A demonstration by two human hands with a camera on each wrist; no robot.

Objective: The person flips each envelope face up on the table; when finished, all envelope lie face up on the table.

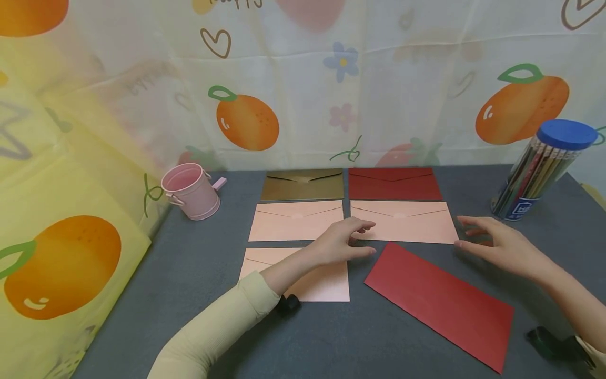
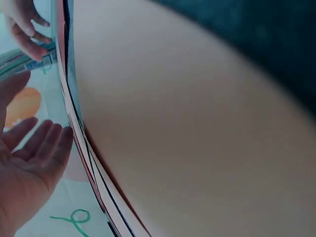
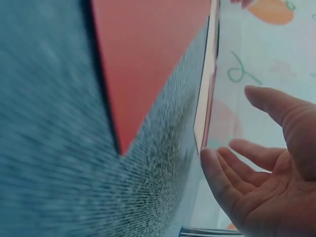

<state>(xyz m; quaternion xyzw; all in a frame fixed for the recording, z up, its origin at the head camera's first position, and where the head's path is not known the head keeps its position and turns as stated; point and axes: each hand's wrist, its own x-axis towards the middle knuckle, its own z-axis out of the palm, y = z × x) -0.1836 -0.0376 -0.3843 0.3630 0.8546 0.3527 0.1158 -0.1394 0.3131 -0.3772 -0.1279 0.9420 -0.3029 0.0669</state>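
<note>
My left hand [image 1: 338, 242] reaches over the left edge of a pink envelope [image 1: 402, 223], its fingers loosely bent and holding nothing. My right hand [image 1: 504, 245] is at that envelope's right edge, thumb and fingers apart with nothing between them. In the right wrist view, the fingertips [image 3: 210, 160] appear close to the envelope's end. Two more pink envelopes lie to the left, an upper one [image 1: 293, 223] and a lower one [image 1: 322, 281] partly hidden by my left forearm. Closer to me, a red envelope [image 1: 440, 305] lies slanted, plain side up.
Along the back lie a gold envelope [image 1: 303, 189] and another red envelope [image 1: 395, 187]. A small pink bucket [image 1: 196, 197] stands at the left. A clear tub of pencils with a blue lid [image 1: 539, 171] stands behind my right hand. A fruit-print curtain [image 1: 303, 68] hangs behind the table.
</note>
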